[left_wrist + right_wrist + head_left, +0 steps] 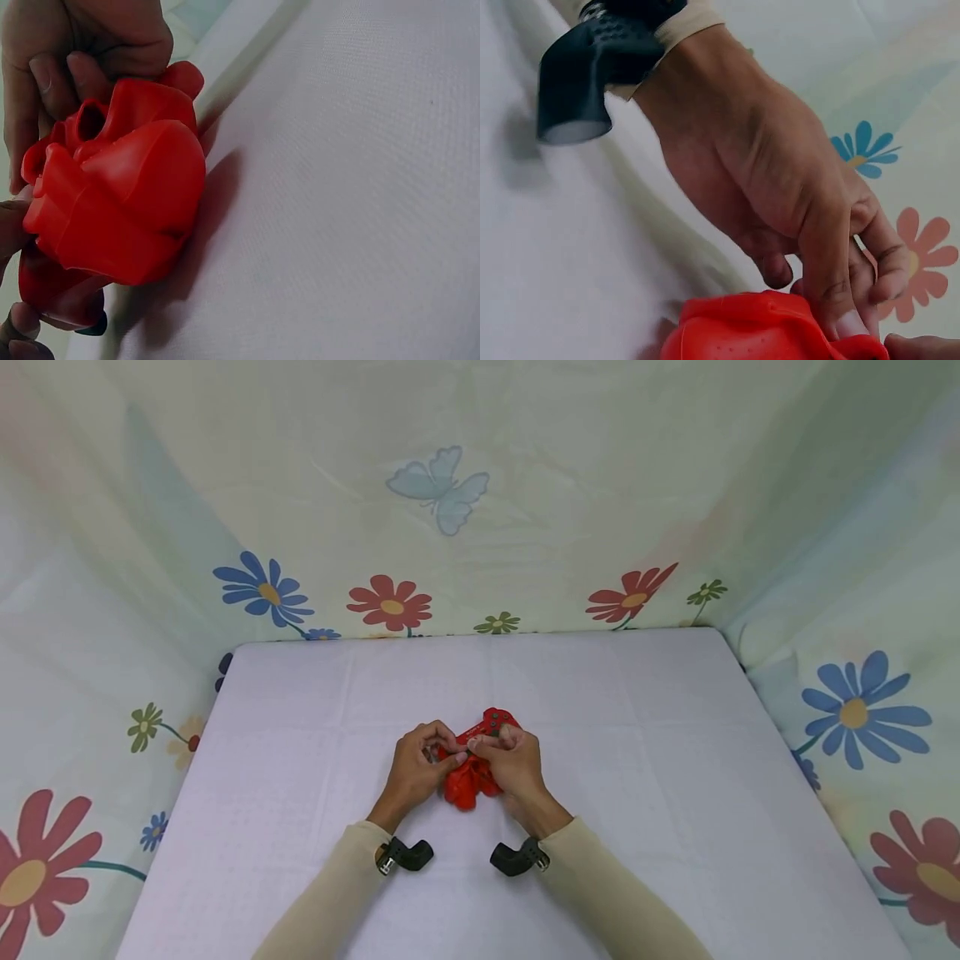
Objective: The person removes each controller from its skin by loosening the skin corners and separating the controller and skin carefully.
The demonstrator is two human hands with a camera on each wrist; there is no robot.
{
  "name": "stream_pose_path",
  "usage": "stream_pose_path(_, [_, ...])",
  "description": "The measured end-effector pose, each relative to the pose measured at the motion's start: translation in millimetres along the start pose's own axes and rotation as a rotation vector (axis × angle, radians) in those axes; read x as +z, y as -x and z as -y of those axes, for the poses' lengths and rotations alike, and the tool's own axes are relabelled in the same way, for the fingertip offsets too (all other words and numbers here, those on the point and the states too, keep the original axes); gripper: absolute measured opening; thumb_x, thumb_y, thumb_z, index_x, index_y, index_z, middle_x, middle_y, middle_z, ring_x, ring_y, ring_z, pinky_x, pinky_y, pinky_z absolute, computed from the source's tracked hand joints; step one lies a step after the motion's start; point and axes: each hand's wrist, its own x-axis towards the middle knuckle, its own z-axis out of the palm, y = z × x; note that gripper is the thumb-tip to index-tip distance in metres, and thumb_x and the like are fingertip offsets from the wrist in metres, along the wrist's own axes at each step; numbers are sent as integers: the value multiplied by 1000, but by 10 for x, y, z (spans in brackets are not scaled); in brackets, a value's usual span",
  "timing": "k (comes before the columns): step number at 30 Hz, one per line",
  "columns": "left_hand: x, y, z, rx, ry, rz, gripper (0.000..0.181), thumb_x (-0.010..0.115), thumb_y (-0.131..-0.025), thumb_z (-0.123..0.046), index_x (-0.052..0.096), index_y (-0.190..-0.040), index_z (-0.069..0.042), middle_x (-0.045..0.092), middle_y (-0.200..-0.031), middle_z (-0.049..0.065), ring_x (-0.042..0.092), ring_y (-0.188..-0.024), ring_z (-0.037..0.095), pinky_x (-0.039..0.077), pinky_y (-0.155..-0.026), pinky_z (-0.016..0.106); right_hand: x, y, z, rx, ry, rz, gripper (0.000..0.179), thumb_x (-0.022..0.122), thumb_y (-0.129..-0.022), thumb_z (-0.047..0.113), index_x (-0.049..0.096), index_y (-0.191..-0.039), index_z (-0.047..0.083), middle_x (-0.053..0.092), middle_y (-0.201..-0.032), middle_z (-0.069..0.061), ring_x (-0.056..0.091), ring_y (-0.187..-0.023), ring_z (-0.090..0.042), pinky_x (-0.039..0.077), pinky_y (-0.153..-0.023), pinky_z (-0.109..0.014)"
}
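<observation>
A red game controller with small buttons is held just above the middle of the table in the head view. Bunched over its near side is a soft red silicone controller cover, its folds and a round hole showing in the left wrist view. My left hand pinches the cover's edge between thumb and fingers. From the other side, my right hand also pinches the edge, its fingertips close to the left ones. Much of the controller is hidden beneath the cover and hands.
A white cloth covers the table. Flower-printed curtains hang behind it and along both sides. Black wrist cameras sit on both wrists, over beige sleeves.
</observation>
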Motion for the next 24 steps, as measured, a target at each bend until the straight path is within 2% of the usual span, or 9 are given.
stream_pose_path(3, [-3,-11,-10,-5,-32,-3,22,85,-89,-7,67,-98,-15,79,-89,1,63,-85,14,45,-71,25,21,-9,-21,3,-11,-1,58,81,-92,3,30,-69,17,82,-103,-15,76,-87,-9,36,-55,-19])
stream_pose_path(6, [-21,-37,-8,-18,-19,24,26,84,-90,-6,65,-105,-14,80,-93,2,65,-86,13,46,-71,22,27,-28,-55,1,-30,11,59,81,-92,3,29,-68,17,82,-103,-15,75,-87,-8,29,-52,-20])
stream_pose_path(10, [-73,-79,-23,-51,8,88,30,82,-91,-2,62,-111,-11,80,-101,6,68,-93,14,47,-74,20,34,-47,-104,-15,-61,47,60,80,-92,1,27,-69,17,82,-102,-15,77,-90,-11,36,-57,-18])
stream_pose_path(13, [-113,-115,-66,-87,-11,136,33,81,-91,-2,60,-114,-10,81,-104,7,63,-85,15,44,-70,21,26,-52,-136,-30,-68,62,59,80,-92,1,28,-70,16,82,-104,-16,78,-94,-13,48,-65,-15])
stream_pose_path(15, [-128,-142,-102,-112,-27,170,35,80,-91,-2,58,-117,-10,81,-107,8,58,-81,16,42,-68,21,11,-61,-165,-29,-75,56,57,80,-92,2,29,-70,16,82,-106,-14,78,-96,-12,49,-65,-15])
stream_pose_path(17, [-134,-170,-145,-135,-41,205,37,79,-92,-3,56,-119,-11,81,-111,7,57,-78,16,43,-68,21,-4,-65,-193,-23,-88,41,56,80,-93,4,30,-70,16,83,-106,-13,76,-94,-11,44,-60,-15])
stream_pose_path(20, [-138,-205,-213,-147,-65,255,39,77,-92,-1,55,-121,-11,81,-112,7,56,-75,16,43,-67,22,-20,-64,-231,-10,-119,22,56,80,-93,5,31,-69,17,83,-105,-7,70,-87,-8,30,-51,-19])
stream_pose_path(24, [-158,-241,-279,-128,-89,354,40,74,-93,3,54,-124,-12,78,-111,5,59,-86,16,45,-78,24,-17,-40,-251,-18,-158,31,57,79,-94,5,30,-67,18,83,-100,-1,64,-79,-6,23,-48,-21])
